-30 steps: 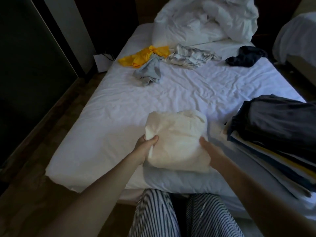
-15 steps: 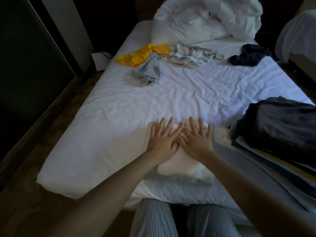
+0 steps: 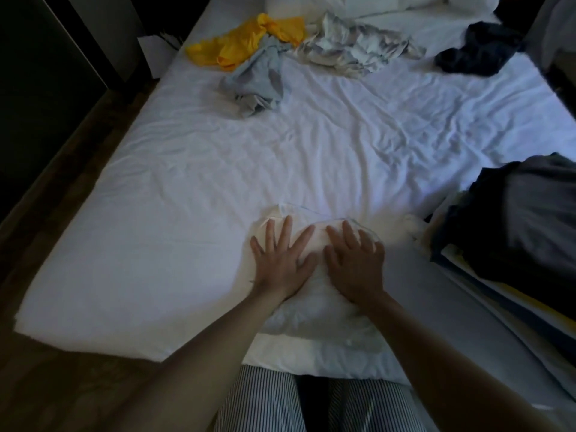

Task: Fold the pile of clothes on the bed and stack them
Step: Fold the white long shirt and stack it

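Left hand [image 3: 282, 263], right hand [image 3: 355, 266] parted on garment [image 3: 311, 311] — stack [image 3: 514, 232] cropped right

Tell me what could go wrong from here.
1. The left hand and right hand press flat on the folded white garment, gripping nothing; lifting it loosely may undo the fold.
2. The stack on the right is topped by a bunched dark garment, so another piece could slide off.
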Demonstrator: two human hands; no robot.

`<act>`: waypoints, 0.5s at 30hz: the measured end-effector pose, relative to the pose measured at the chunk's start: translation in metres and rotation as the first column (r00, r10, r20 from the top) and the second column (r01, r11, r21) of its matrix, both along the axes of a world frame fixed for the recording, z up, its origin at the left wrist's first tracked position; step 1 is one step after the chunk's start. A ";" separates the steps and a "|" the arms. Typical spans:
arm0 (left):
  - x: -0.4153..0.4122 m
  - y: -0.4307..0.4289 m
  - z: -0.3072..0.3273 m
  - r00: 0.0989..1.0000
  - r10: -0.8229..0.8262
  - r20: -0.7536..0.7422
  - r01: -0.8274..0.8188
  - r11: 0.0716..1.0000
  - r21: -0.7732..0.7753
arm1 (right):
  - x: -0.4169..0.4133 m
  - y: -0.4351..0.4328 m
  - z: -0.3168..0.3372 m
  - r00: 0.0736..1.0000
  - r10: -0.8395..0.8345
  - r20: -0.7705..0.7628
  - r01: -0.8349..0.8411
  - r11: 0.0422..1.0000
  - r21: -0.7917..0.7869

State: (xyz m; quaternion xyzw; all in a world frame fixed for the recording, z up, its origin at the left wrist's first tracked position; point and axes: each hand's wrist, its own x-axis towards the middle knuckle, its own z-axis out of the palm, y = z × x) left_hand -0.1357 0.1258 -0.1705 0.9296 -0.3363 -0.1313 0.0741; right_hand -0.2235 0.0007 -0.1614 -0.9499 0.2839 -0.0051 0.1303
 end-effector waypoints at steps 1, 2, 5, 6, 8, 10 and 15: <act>0.002 0.001 0.002 1.000 0.004 -0.023 -0.005 1.000 -0.019 | -0.002 -0.003 0.002 1.000 -0.001 0.018 0.000 0.999 0.043; 0.003 0.003 0.006 0.998 0.014 -0.059 -0.017 0.998 -0.053 | -0.006 -0.004 0.005 0.998 -0.005 0.069 -0.001 0.996 0.088; 0.006 0.009 0.018 0.979 0.085 -0.186 -0.135 0.951 -0.277 | -0.027 0.000 0.013 0.955 -0.165 0.248 0.121 0.975 0.185; 0.007 0.011 0.024 0.969 0.130 -0.212 -0.200 0.914 -0.353 | -0.035 0.004 0.017 0.939 -0.256 0.228 0.208 0.954 0.214; 0.011 0.016 0.032 0.940 0.257 -0.225 -0.326 0.869 -0.372 | -0.047 0.009 0.023 0.911 -0.388 0.143 0.332 0.892 0.306; 0.012 0.024 0.039 0.892 0.363 -0.270 -0.427 0.873 -0.235 | -0.050 0.013 0.034 0.876 -0.475 0.084 0.384 0.792 0.473; -0.004 0.031 0.058 0.638 0.484 -0.599 -0.672 0.730 -0.126 | -0.056 0.005 0.049 0.718 -0.696 0.010 0.371 0.395 0.840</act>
